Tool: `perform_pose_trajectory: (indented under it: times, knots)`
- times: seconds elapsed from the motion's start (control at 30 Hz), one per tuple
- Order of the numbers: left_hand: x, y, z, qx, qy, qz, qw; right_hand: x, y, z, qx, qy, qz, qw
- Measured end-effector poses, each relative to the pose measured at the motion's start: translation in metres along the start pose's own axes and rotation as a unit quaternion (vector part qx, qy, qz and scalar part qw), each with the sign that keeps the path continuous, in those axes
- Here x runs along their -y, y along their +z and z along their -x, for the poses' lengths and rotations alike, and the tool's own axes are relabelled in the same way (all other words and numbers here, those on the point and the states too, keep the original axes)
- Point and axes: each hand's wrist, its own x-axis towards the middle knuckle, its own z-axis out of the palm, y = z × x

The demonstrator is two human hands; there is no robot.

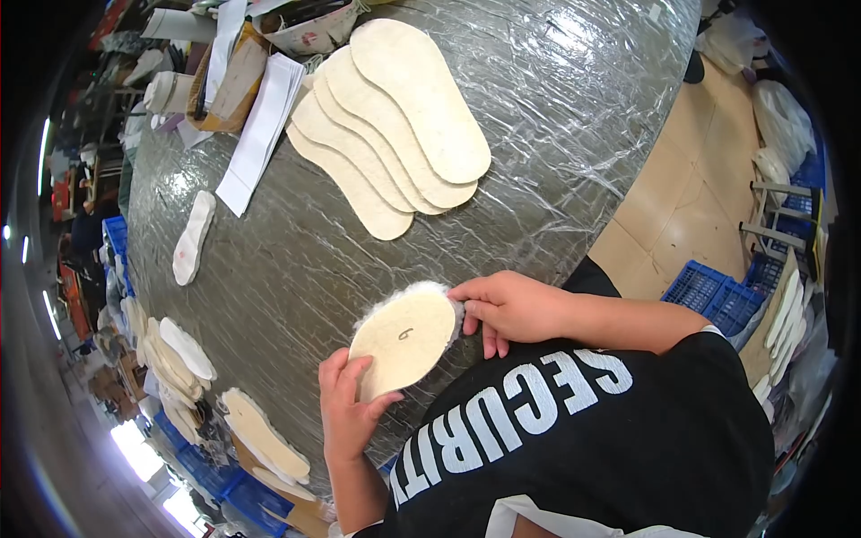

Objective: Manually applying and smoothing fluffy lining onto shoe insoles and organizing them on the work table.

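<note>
A cream, fleece-edged insole (402,339) lies backing-up on the plastic-wrapped table (556,125), close to my body. My left hand (345,408) grips its near end, thumb on top. My right hand (507,308) pinches its fuzzy far end. A fanned stack of several larger felt insoles (395,125) lies further out on the table, well beyond both hands.
A single white insole (192,238) lies at the table's left. Paper strips (260,134) and a box of material sit at the far left corner. More insoles (179,359) are stacked below the left edge over blue crates. A blue crate (717,300) stands on the floor to the right.
</note>
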Motion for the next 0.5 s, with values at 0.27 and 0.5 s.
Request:
perform_pose_trajectory:
  times: [0.27,0.5]
  knots:
    - [0.0018,0.0,-0.0023,0.012,0.01,-0.023,1.0,0.0012,-0.0004,-0.0002,0.009,0.006,0.004,1.0]
    - [0.0064,0.0021,-0.0069,0.029,0.016,-0.03,0.999,0.0006,-0.0002,-0.0006,-0.001,-0.011,0.02,1.0]
